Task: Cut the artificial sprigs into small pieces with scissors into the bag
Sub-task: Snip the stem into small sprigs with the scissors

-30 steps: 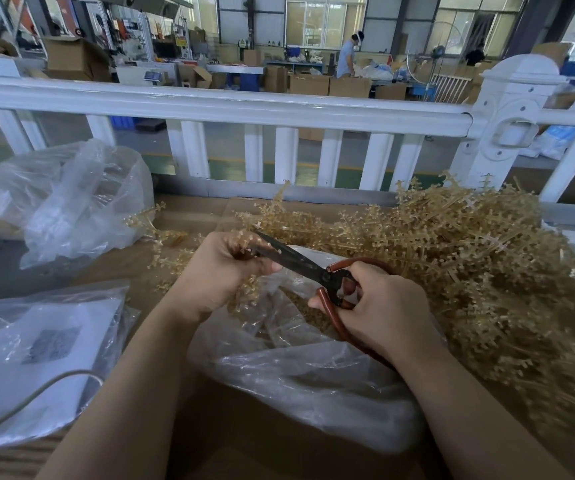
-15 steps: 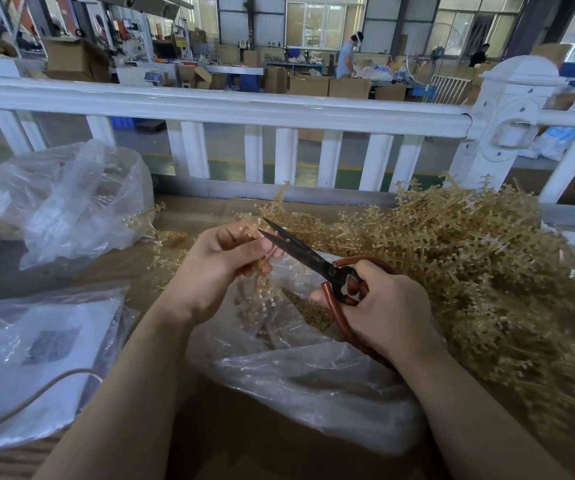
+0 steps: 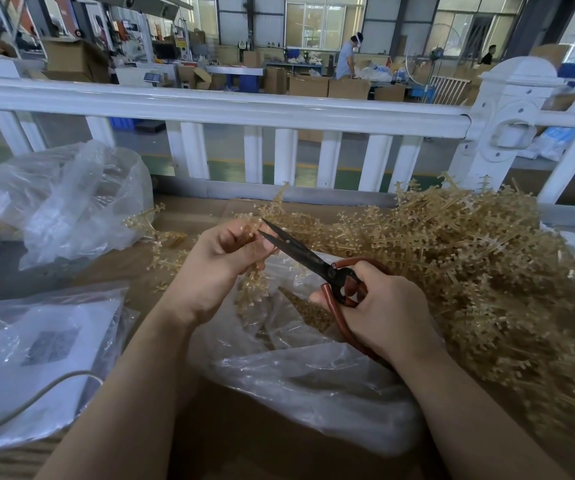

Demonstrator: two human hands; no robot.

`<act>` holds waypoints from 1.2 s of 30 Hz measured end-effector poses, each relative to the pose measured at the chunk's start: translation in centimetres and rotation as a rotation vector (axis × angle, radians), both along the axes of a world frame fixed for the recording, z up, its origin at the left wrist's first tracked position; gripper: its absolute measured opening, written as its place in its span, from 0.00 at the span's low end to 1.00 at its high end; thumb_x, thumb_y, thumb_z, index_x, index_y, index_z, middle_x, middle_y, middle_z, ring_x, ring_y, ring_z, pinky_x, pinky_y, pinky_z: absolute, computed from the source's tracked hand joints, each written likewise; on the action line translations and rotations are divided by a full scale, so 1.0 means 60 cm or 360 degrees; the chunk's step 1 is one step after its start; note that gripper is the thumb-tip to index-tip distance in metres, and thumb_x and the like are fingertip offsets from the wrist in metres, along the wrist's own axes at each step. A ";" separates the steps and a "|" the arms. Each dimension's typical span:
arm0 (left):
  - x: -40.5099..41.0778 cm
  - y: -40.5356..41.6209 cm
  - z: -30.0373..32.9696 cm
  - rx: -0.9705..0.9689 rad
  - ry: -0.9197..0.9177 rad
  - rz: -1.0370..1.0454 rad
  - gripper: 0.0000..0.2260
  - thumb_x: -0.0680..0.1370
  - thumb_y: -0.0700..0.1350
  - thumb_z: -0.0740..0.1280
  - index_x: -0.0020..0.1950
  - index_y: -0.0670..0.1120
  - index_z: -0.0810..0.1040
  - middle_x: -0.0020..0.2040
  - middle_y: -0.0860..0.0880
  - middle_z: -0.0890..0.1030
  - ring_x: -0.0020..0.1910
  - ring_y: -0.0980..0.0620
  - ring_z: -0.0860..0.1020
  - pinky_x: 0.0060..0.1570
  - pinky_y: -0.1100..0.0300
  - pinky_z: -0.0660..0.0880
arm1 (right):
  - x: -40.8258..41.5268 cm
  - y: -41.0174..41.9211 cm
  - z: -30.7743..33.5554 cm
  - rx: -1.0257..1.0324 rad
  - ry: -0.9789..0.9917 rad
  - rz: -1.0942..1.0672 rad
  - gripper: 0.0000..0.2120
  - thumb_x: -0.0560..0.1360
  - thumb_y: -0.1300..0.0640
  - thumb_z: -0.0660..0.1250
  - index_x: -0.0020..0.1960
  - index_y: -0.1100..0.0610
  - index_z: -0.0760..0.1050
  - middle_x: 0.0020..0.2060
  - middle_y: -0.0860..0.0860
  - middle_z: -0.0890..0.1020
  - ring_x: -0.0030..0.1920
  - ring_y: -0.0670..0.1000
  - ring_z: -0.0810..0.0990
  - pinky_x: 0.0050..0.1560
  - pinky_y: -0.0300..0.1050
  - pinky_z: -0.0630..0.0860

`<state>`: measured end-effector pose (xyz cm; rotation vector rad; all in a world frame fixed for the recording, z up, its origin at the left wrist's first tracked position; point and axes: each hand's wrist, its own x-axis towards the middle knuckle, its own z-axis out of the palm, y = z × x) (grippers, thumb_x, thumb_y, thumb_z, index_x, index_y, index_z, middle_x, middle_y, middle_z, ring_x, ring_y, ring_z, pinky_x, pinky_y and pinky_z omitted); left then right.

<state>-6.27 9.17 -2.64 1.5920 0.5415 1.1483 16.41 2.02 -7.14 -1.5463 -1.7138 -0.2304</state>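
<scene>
left hand pinches sprig | right hand grips scissors, blades parted | above clear bag

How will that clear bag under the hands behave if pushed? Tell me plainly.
The clear bag is thin, crumpled film, so it would probably buckle rather than slide whole. The cut pieces inside look few, so likely light. Its mouth sags open and could collapse.
</scene>
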 end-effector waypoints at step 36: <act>0.015 -0.006 -0.007 0.0066 0.0171 0.0010 0.05 0.74 0.41 0.72 0.45 0.50 0.86 0.38 0.46 0.84 0.37 0.49 0.79 0.42 0.58 0.77 | -0.006 -0.002 0.006 -0.0156 -0.0059 -0.0060 0.31 0.67 0.16 0.50 0.50 0.40 0.69 0.38 0.35 0.77 0.37 0.40 0.77 0.32 0.29 0.68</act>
